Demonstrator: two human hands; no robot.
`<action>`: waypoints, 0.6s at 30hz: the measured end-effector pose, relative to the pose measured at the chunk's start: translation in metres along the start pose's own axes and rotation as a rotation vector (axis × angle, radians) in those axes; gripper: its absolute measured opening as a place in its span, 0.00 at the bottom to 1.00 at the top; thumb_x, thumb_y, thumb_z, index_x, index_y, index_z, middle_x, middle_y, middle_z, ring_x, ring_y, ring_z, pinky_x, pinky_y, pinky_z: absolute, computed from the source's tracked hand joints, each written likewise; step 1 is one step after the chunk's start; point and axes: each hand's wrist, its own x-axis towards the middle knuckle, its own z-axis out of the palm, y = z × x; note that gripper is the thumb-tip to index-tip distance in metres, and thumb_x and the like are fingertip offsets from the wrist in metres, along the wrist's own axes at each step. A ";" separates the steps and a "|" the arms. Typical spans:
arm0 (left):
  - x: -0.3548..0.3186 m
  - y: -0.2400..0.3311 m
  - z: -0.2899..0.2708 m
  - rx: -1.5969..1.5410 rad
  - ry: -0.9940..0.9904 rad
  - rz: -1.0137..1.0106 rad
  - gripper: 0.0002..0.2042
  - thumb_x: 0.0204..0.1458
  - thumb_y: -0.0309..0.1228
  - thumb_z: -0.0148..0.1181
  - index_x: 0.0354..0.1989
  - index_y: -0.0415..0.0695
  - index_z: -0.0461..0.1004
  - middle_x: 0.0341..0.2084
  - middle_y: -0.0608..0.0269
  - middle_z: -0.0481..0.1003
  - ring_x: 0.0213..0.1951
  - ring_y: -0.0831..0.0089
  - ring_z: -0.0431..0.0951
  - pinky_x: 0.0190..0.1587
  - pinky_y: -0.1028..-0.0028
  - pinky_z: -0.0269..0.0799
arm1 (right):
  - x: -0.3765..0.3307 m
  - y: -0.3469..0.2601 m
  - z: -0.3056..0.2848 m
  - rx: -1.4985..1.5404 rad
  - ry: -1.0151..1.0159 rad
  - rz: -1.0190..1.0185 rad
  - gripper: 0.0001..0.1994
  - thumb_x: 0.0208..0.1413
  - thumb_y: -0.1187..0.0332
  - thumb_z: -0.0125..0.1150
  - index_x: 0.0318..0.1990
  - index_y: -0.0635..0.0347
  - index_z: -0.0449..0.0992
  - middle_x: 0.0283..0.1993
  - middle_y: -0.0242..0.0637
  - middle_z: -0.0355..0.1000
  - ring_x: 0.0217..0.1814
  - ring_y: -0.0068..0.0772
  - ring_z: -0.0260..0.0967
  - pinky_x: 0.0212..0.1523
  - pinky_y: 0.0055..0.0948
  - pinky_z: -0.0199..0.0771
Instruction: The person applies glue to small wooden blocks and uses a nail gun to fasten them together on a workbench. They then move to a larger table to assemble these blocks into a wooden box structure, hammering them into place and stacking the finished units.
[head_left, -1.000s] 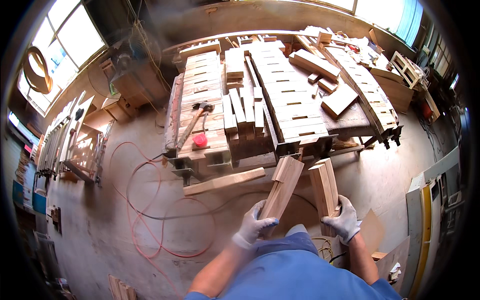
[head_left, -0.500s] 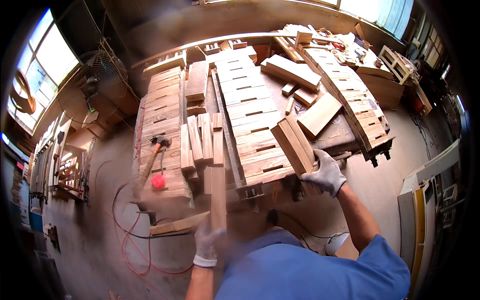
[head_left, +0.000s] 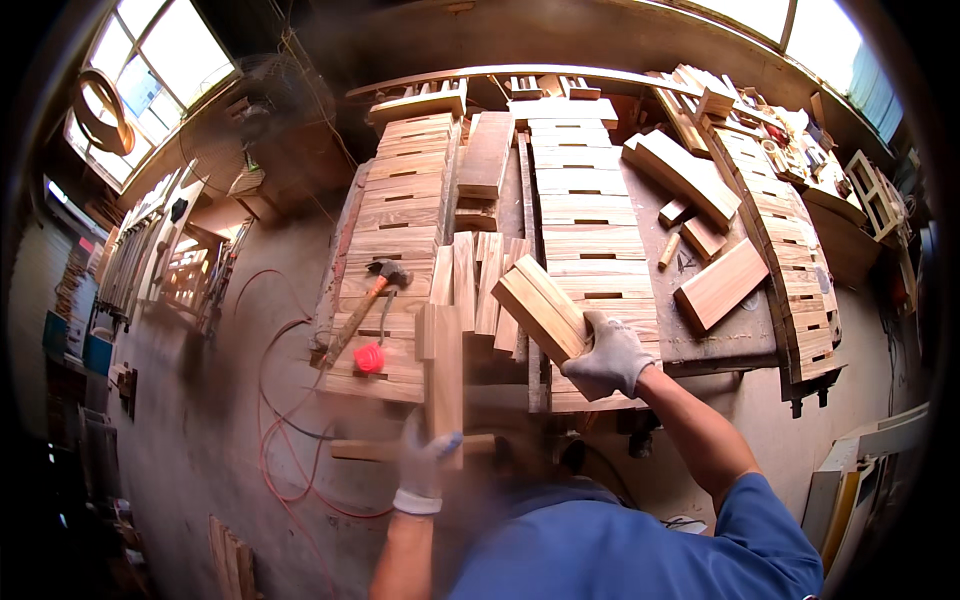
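— Two windows, is it? What is the room like?

— One window (head_left: 150, 90) is at upper left and another (head_left: 800, 25) at upper right. It is a dusty workshop with a grey floor (head_left: 200, 440). A big bench (head_left: 720, 330) fills the middle, running away from the person.

— What lies on the bench?

— Slotted panels (head_left: 590, 230) are laid in rows on it. A long slatted frame (head_left: 790, 250) runs down the right side, with loose blocks (head_left: 720, 285) beside it. A hammer (head_left: 365, 305) rests on the left panels, and a red knob (head_left: 368, 358) lies just below it.

— And the hands?

— The right hand (head_left: 612, 355), gloved, is clenched on the end of a thick block (head_left: 540, 305), tilted over the near edge of the middle panels. The left hand (head_left: 425, 465), also gloved, grasps a narrow board (head_left: 442, 375) from below. The board stands upright at the near edge, between the left and middle rows. It is blurred.

— How do the edges look?

— The near edge of the bench sits just ahead of the person's blue shirt (head_left: 620, 545). A strip (head_left: 410, 448) runs across below that edge.

— Is there room to move?

— Left of the bench the floor is open, though a red cable (head_left: 275, 440) loops over it. Racks (head_left: 185, 270) of wood line the far left wall. On the right, bare floor (head_left: 800, 430) runs to a pale cabinet (head_left: 860, 470).
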 end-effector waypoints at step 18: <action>0.091 0.003 -0.063 0.823 0.186 0.424 0.47 0.36 0.36 0.86 0.68 0.32 0.70 0.57 0.40 0.78 0.59 0.45 0.79 0.65 0.54 0.75 | 0.203 -0.104 0.121 -0.498 0.076 -0.093 0.38 0.46 0.51 0.78 0.62 0.66 0.76 0.63 0.54 0.74 0.67 0.53 0.75 0.66 0.44 0.79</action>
